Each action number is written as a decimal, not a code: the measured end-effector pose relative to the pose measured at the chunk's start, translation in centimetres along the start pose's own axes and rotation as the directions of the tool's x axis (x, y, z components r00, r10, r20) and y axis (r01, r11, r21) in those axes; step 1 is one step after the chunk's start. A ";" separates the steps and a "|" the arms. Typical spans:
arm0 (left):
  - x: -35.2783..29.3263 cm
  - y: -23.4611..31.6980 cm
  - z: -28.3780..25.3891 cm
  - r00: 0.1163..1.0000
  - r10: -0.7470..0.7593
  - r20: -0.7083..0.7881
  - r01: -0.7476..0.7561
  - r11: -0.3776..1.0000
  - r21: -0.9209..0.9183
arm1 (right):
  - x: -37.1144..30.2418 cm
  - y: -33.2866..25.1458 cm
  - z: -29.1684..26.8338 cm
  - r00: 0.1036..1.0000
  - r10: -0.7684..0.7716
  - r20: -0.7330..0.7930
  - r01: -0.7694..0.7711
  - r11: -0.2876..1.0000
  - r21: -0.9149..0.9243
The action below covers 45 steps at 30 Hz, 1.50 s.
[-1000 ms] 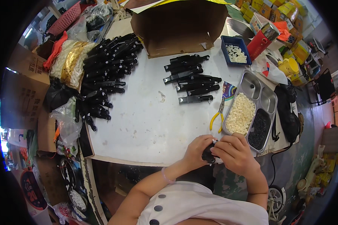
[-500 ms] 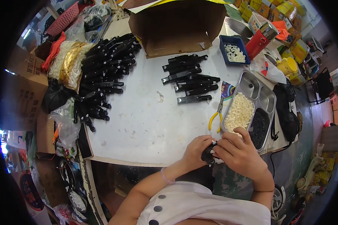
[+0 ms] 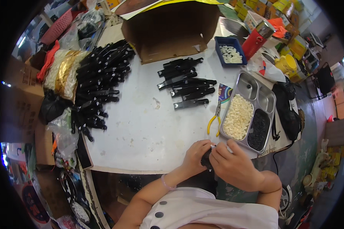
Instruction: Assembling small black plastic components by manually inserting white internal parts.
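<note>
Just off the table's near edge, my left hand (image 3: 196,155) is closed around a black plastic part (image 3: 206,159), mostly hidden by my fingers. My right hand (image 3: 235,166) presses its bent fingertips against the top of that part, where a small white bit (image 3: 213,145) shows. What the right fingertips pinch is hidden. Close beyond them lies a steel divided tray (image 3: 222,133) with cream-white small pieces (image 3: 237,117) in one compartment and black small pieces (image 3: 258,131) in another. Yellow-handled pliers (image 3: 214,121) rest left of the tray.
Several black parts (image 3: 187,91) lie mid-table, with a large pile (image 3: 103,74) at the left. An open cardboard box (image 3: 168,34) stands at the back. Right of it are a blue bin (image 3: 230,63) of white pieces and a red cylinder (image 3: 253,45). A black pouch (image 3: 286,114) lies far right.
My right hand has turned and shifted slightly left over the black part, covering more of it. The view has moved a little; the table items stay put.
</note>
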<state>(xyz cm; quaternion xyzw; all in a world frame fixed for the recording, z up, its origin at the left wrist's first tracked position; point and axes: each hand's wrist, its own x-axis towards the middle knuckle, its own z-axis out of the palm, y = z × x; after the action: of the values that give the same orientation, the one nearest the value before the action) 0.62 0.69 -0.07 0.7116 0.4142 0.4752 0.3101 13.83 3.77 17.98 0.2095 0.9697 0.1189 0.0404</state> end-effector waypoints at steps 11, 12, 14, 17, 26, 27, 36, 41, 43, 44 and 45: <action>-0.2 -0.1 0.0 0.991 -0.130 -0.035 0.128 0.990 -0.052 | 0.6 2.1 1.9 0.952 0.218 -0.217 -0.066 0.834 0.548; 0.3 0.6 -0.5 0.992 -0.112 -0.049 0.103 0.982 -0.156 | -0.7 3.0 3.0 0.925 0.282 -0.255 -0.054 0.761 0.646; 0.2 0.6 -0.2 0.993 -0.081 -0.082 0.066 0.984 -0.166 | -3.4 5.1 4.8 0.698 0.658 -0.283 -0.417 0.694 0.586; 0.5 0.4 -0.3 0.992 0.081 -0.092 -0.088 0.993 -0.075 | -6.7 7.0 7.9 0.558 0.827 -0.068 -0.721 0.525 0.452; 0.6 0.7 -0.6 0.999 0.044 -0.029 -0.044 0.999 -0.001 | -7.2 5.9 11.1 0.473 0.881 -0.022 -0.669 0.375 0.642; 0.8 0.6 -0.5 0.999 0.033 -0.034 -0.033 0.999 0.009 | -7.0 5.4 9.7 0.373 0.927 0.046 -0.625 0.214 0.751; 0.8 0.6 -0.5 0.998 0.030 -0.046 -0.032 0.998 -0.048 | -3.7 -2.0 2.0 0.809 0.550 -0.206 -0.145 0.527 0.837; 0.5 0.6 -0.5 0.998 0.029 -0.050 -0.032 0.997 -0.073 | -3.7 -3.8 3.7 0.774 0.552 -0.311 -0.230 0.702 0.673; 0.5 0.6 -0.5 0.998 0.026 -0.050 -0.030 0.997 -0.072 | -3.5 -4.0 4.1 0.766 0.545 -0.341 -0.266 0.751 0.604; 0.4 0.7 -0.6 0.999 0.024 -0.049 -0.028 0.996 -0.083 | -3.3 -4.1 4.3 0.750 0.554 -0.362 -0.278 0.760 0.588; 0.5 0.8 -0.6 0.999 0.023 -0.047 -0.027 0.995 -0.095 | -3.2 -4.2 4.5 0.733 0.562 -0.383 -0.291 0.768 0.571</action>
<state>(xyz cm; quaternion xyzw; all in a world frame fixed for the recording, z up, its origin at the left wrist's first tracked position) 0.36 0.79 1.01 0.6900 0.3892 0.5145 0.3283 15.61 -0.29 12.69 0.3952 0.8615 -0.0623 -0.3126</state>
